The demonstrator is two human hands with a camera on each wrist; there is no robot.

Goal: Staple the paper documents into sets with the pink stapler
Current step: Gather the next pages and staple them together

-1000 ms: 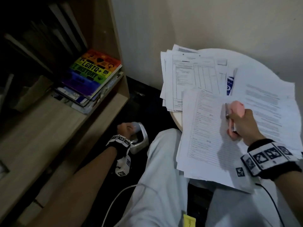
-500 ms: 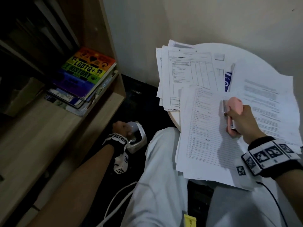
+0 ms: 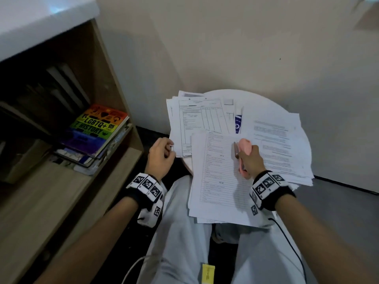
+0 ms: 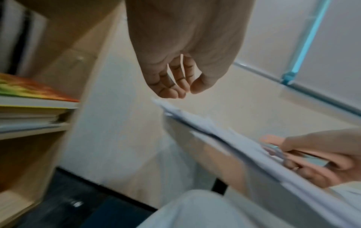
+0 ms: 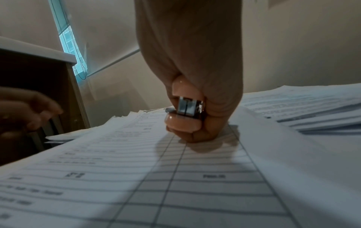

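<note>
Pink stapler (image 3: pixel 244 154) is clenched in right hand (image 3: pixel 251 162), resting on the form stack (image 3: pixel 217 181) at table (image 3: pixel 254 99) centre. Left hand (image 3: pixel 161 158), loosely curled, empty, is held at 9 o'clock. No stapled set seen; stapling prob. all left.

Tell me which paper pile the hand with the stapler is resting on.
The near pile, the lined form overhanging the table toward the lap. The right hand rests there gripping the pink stapler; the other piles lie farther back.

A wooden shelf unit (image 3: pixel 114 173) stands on the left, with a rainbow-covered book (image 3: pixel 96 128) topping a stack of books on its shelf. A round white table (image 3: pixel 264 103) sits against a beige wall (image 3: pixel 225 48) on the far right. The floor (image 3: pixel 338 206) is grey.
</note>
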